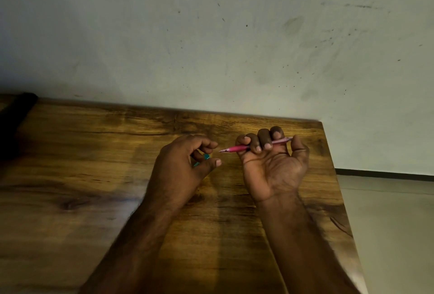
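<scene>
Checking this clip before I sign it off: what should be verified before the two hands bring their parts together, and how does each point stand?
1. Right hand grips the pink pen, fingers curled round the barrel: ok.
2. Left hand pinches the teal piece: ok.
3. Pen tip is bare and points toward the left hand: ok.
4. The teal piece's opening faces the tip: cannot tell, fingers hide most of it.
5. Nothing lies between tip and teal piece: ok.
6. Both hands are over the wooden table, so a dropped part should land there: ok.
</scene>
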The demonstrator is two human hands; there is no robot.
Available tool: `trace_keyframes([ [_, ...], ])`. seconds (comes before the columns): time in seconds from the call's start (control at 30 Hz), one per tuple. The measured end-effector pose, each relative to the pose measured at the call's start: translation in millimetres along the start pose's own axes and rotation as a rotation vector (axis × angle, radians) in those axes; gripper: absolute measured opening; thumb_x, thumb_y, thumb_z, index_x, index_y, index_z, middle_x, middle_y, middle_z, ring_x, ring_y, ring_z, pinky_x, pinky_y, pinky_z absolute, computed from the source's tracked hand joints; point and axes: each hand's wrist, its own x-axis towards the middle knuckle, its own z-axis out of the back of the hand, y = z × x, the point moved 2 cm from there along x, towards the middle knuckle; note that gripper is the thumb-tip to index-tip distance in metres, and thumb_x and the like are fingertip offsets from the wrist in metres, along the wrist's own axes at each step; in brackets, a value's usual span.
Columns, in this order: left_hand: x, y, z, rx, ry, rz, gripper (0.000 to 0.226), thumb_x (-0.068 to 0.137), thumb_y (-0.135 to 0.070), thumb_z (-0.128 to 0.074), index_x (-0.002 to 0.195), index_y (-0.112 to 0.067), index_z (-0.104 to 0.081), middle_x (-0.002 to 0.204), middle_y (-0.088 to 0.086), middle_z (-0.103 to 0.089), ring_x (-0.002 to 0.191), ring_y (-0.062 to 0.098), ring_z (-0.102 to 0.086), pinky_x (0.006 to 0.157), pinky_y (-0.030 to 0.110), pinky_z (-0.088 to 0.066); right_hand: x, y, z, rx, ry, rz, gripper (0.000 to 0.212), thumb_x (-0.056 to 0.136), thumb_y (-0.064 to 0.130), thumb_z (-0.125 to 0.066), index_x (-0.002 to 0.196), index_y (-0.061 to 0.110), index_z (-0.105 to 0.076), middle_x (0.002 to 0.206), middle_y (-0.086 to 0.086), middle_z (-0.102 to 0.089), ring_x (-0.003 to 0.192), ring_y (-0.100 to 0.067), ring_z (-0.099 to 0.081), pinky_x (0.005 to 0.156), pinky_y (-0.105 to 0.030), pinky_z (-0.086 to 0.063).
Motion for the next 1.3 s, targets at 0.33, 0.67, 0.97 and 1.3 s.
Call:
trace_keyframes([
  [0.33,-0.4,0.7,0.4,-0.005,-0.004,-0.003,0.033,0.075,-0.024,-0.087,0.105,-0.032,-0.074,0.098,-0.017,-0.07,0.083,-0.005,-0.062,0.063,0.005,-0.043,-0.3,1.5,0.2,-0.027,-0.005,0.031,0.038,0.086,0.045,-0.04,0.065,0.014,-0.043,0.058,-0.002,-0.033,0.056,-0.019,-0.032,0.067,-0.036,-0.04],
  [0.67,-0.1,1.4,1.0,-0.005,-0.01,0.005,0.031,0.075,-0.025,-0.087,0.103,-0.032,-0.075,0.096,-0.017,-0.07,0.082,-0.005,-0.062,0.063,0.003,-0.042,1.1,3.1,2.8,-0.002,-0.01,0.023,0.043,0.092,0.048,-0.036,0.065,0.015,-0.042,0.059,-0.002,-0.034,0.057,-0.019,-0.032,0.068,-0.036,-0.039],
  [0.97,0.4,3.5,0.6,-0.013,-0.011,0.004,0.031,0.074,-0.025,-0.087,0.102,-0.031,-0.075,0.096,-0.017,-0.071,0.08,-0.002,-0.064,0.065,0.01,-0.044,0.5,2.5,2.0,-0.012,-0.009,0.024,0.04,0.089,0.046,-0.038,0.064,0.015,-0.042,0.058,-0.002,-0.034,0.058,-0.019,-0.032,0.068,-0.036,-0.04],
  [1.3,1.5,5.4,0.3,-0.012,-0.013,-0.011,0.031,0.074,-0.025,-0.087,0.102,-0.032,-0.075,0.096,-0.017,-0.071,0.081,0.0,-0.064,0.064,0.008,-0.046,0.6,2.3,1.3,0.008,-0.02,0.018,0.045,0.095,0.047,-0.033,0.066,0.015,-0.043,0.06,-0.002,-0.035,0.058,-0.018,-0.033,0.067,-0.036,-0.039],
])
